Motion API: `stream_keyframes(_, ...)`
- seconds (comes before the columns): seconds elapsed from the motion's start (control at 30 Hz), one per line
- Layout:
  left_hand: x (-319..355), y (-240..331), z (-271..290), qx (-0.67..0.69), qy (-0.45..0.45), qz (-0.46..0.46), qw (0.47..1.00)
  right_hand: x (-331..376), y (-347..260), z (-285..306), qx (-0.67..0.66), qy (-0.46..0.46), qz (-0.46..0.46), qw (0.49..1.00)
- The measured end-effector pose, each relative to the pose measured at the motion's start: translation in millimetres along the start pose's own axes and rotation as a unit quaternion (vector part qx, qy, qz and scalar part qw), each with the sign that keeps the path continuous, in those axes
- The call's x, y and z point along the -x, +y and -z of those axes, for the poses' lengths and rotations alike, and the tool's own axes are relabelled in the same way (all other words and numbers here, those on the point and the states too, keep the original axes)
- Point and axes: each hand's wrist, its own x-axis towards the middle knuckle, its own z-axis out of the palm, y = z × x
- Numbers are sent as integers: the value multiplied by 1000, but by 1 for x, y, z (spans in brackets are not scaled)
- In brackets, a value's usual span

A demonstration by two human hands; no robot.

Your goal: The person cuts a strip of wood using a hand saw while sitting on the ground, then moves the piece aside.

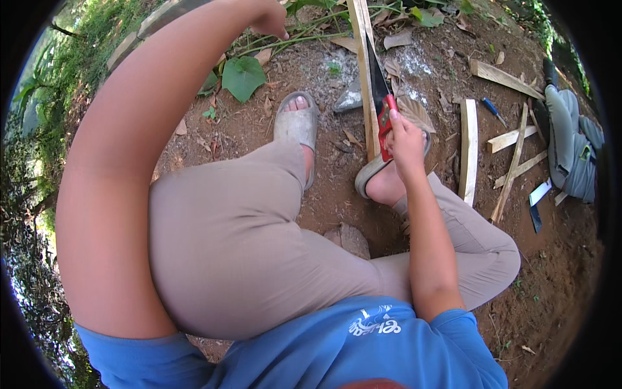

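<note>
My right hand (pixel 405 146) is closed round the red handle (pixel 385 123) of a handsaw. The saw's dark blade (pixel 376 71) points away from me and lies along the right side of a long pale wooden batten (pixel 364 84). The batten runs from the top edge down to beside my right foot. At the top, my left hand (pixel 267 21) hangs near green stems, left of the batten and apart from it. Most of its fingers are hidden, so its grip does not show. A grey stone (pixel 350 97) sits against the batten's left side.
To the right, several wooden strips (pixel 468 149) lie on the dirt, with a blue-handled tool (pixel 494 111) among them. Beyond is grey and blue cloth (pixel 570 146), beside a white and dark-blue flat object (pixel 538 198). My sandalled left foot (pixel 297 120) stands near a leafy plant (pixel 243 78).
</note>
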Motion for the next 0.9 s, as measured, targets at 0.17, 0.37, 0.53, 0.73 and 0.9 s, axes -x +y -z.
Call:
stream_keyframes(0.17,11,-12,-13,12,6,55,998,69,-29,16,-94,-15,-37,995)
stream_keyframes(0.37,23,-9,29,62,-46,70,995,2,-8,-18,-65,21,30,997)
stream_keyframes(0.53,6,-1,12,15,13,70,997,6,-26,-9,-115,-10,-20,993)
stream_keyframes(0.73,16,-8,11,45,-4,93,995,65,-51,22,-60,-26,-88,994)
stream_keyframes(0.9,-3,-4,6,-24,-7,49,998,-27,-9,-24,-34,41,52,997)
